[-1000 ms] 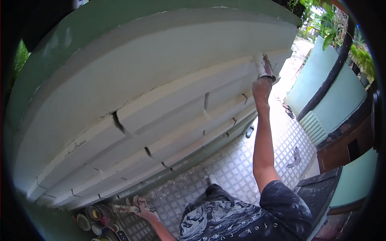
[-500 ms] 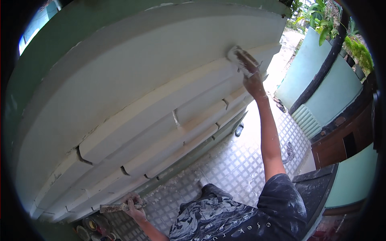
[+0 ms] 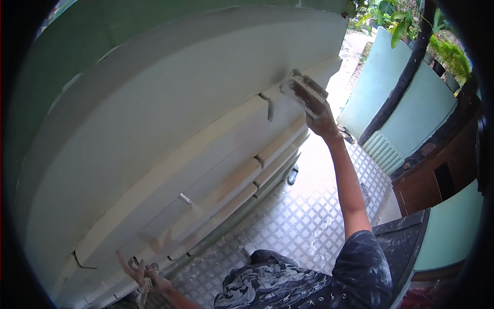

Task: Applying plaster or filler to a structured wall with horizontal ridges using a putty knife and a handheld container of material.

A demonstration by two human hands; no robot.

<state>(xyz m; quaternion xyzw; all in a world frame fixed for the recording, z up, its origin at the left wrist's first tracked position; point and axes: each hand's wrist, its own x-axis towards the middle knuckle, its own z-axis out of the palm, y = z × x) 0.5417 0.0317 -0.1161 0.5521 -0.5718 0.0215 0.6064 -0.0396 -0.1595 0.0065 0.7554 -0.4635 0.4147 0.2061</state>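
Observation:
My right hand (image 3: 320, 119) grips a flat, broad tool smeared with white putty (image 3: 304, 91). The tool is up against the upper ledge of a pale, grooved wall (image 3: 206, 98), near its right end. Its exact kind cannot be told. At the lower left, my left hand (image 3: 146, 275) closes round a putty-coated scraper (image 3: 142, 297), its blade pointing down. One finger of that hand stretches out toward the wall's lower bands. Both hands carry whitish smears. Below my right hand's tool, a dark vertical groove (image 3: 269, 107) cuts the ledge.
Green trim (image 3: 170, 26) curves over the wall's top. A patterned tile floor (image 3: 278, 216) lies below, with a dark sandal (image 3: 293, 174) by the wall's foot. To the right are a dark bench-like surface (image 3: 399, 242), a mint-green wall (image 3: 422, 123) and potted plants (image 3: 450, 59).
The view has shifted right along the wall. My right hand's tool has moved lower and turned its broad face more into view. The left hand's scraper has swung from sideways to downward.

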